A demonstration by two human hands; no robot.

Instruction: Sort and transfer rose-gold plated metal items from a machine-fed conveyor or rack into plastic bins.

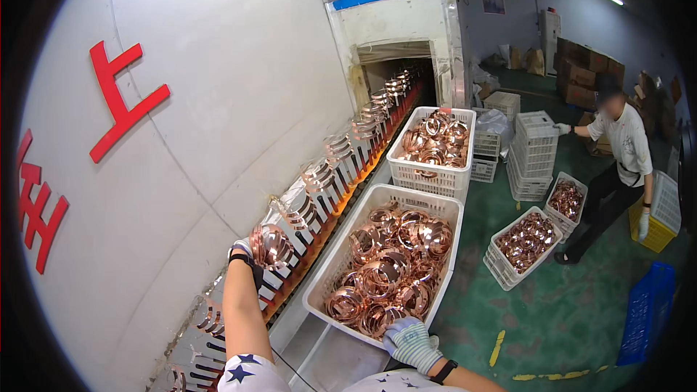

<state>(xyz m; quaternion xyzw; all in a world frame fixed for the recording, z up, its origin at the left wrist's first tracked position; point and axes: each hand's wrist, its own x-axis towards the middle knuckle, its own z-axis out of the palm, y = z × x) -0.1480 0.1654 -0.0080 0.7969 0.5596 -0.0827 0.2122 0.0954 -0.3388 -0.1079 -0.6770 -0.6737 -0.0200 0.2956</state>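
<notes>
My left hand point(241, 250), in a light glove, is closed at the side of a bundle of shiny copper-coloured metal bands point(271, 247) at the conveyor rack. Some of its fingers are hidden behind the bundle. My right hand point(412, 345), in a striped knit glove, reaches over the near rim of a white plastic basket point(311, 297). Its curled fingers are on a copper-coloured ring point(379, 318) at the basket's near end; the fingertips are partly hidden. Many similar round banded pieces point(383, 274) fill this basket.
Banded pieces on dark-handled holders point(319, 178) line the conveyor into a tunnel opening point(399, 54). Another filled basket point(431, 173) stands beyond mine. At right, a person point(626, 145) touches stacked crates point(536, 145); filled baskets point(496, 265) and a blue crate point(646, 316) are on the green floor.
</notes>
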